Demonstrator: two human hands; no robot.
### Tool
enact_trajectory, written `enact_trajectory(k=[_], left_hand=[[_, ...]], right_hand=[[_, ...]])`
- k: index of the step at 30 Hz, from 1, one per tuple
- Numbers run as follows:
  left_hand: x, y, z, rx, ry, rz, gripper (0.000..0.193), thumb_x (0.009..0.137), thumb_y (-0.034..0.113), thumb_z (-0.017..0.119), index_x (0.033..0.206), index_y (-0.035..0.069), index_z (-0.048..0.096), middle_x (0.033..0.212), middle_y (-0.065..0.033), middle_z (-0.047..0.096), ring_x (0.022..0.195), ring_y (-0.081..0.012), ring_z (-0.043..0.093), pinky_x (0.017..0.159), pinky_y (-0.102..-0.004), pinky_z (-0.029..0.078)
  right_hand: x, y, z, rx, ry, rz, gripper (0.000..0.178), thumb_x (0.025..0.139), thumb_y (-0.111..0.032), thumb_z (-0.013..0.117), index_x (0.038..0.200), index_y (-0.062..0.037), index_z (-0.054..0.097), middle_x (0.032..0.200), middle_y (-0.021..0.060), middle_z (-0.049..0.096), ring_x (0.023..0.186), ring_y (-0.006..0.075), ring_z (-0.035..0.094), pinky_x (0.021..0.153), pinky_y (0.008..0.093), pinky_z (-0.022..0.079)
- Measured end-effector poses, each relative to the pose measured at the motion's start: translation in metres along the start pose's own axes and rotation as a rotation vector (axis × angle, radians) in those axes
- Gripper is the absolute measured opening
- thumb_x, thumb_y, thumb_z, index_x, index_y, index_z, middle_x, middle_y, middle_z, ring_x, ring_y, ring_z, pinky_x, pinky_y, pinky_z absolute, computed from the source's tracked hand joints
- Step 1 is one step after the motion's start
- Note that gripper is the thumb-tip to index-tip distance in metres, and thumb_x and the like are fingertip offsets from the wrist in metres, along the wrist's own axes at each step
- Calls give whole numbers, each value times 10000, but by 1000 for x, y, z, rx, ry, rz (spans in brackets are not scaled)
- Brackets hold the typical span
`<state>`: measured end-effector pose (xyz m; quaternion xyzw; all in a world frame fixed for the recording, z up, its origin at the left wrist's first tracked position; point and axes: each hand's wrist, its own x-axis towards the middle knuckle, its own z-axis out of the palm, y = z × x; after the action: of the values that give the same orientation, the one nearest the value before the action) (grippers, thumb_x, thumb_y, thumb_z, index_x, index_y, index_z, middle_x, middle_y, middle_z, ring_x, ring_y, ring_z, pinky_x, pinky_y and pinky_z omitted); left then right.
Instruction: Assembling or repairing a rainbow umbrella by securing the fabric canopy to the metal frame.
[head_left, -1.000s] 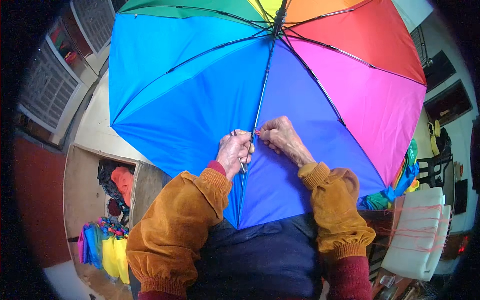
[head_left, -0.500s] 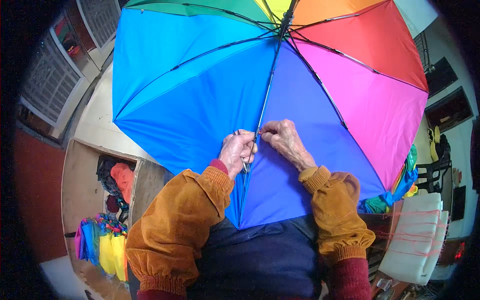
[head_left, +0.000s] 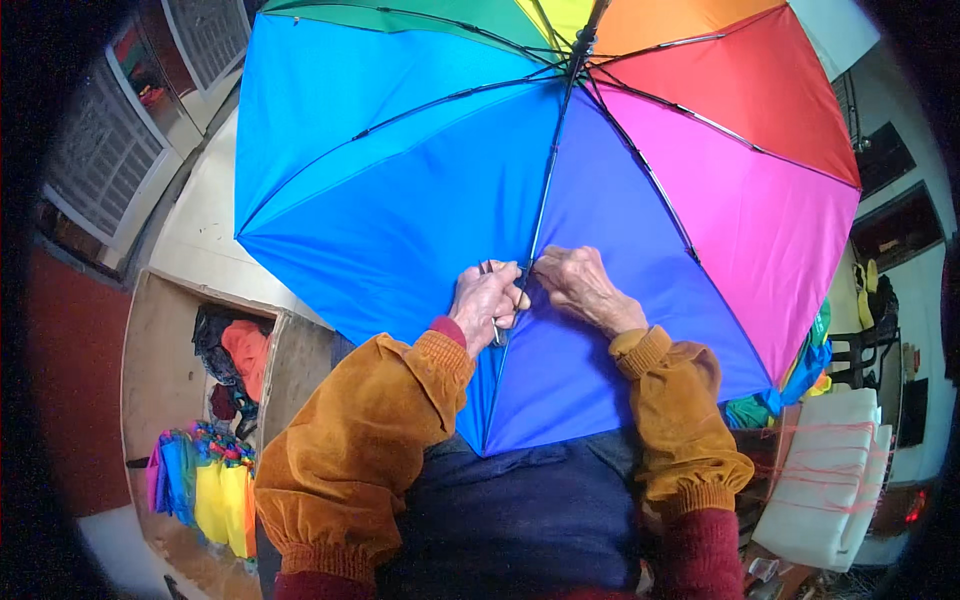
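Observation:
An open rainbow umbrella (head_left: 430, 170) lies with its underside up across my lap and the surface ahead. Its dark metal rib (head_left: 548, 185) runs along the seam between the blue and violet panels. My left hand (head_left: 485, 300) is closed on this rib at its lower half, with a slim metal tool (head_left: 498, 335) tucked in the palm; most of the tool is hidden. Just right of the rib, my right hand (head_left: 590, 287) has thumb and fingertips pinched together close to the seam. Whatever they hold is too small to make out.
A wooden bin (head_left: 150, 350) at the left holds folded rainbow fabric (head_left: 215, 490) and an orange-red cloth (head_left: 245, 355). To the right, white foam pads (head_left: 820, 480) have red threads strung across them. More rainbow fabric (head_left: 805, 370) hangs behind the umbrella's right edge.
Both hands and the umbrella have shifted slightly to the right. My right hand's fingers have curled in more by the rib, and the left keeps its hold.

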<state>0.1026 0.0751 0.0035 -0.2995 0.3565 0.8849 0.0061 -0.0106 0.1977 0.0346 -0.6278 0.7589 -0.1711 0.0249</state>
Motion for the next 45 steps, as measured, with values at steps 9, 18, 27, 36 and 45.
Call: enact_trajectory(k=[9,18,27,36,45], left_hand=[[6,0,3,-9,109,-40,134,855,146,535,739,110,479,502,-57,485,315,-68,329,314,-246,267],[6,0,-1,-8,2,-65,157,847,150,547,711,107,482,515,-54,485,319,-62,310,325,-246,273],[-2,4,0,-2,26,-35,125,824,133,551,724,64,519,543,-70,509,332,-65,312,344,-246,275],[0,6,-3,78,-44,-41,140,792,105,553,675,38,514,549,-69,511,341,-53,319,332,-232,254],[1,1,7,524,21,194,234,799,135,566,586,61,502,527,-38,524,353,-44,348,309,-229,259]], right_hand=[[0,-5,-3,37,41,92,73,688,-11,552,755,-17,582,734,108,551,641,323,558,559,408,442],[4,-7,-2,-127,-28,47,71,694,-16,551,754,-14,590,701,123,523,633,323,548,559,402,435],[1,-17,-3,314,315,324,60,685,-44,608,710,11,606,658,131,573,582,274,558,537,374,431],[11,-19,4,1035,429,699,95,795,-69,597,761,16,620,619,40,567,475,89,476,438,238,377],[16,-23,4,1403,299,838,91,810,-89,554,739,-33,542,590,-13,458,437,47,356,397,205,312]])
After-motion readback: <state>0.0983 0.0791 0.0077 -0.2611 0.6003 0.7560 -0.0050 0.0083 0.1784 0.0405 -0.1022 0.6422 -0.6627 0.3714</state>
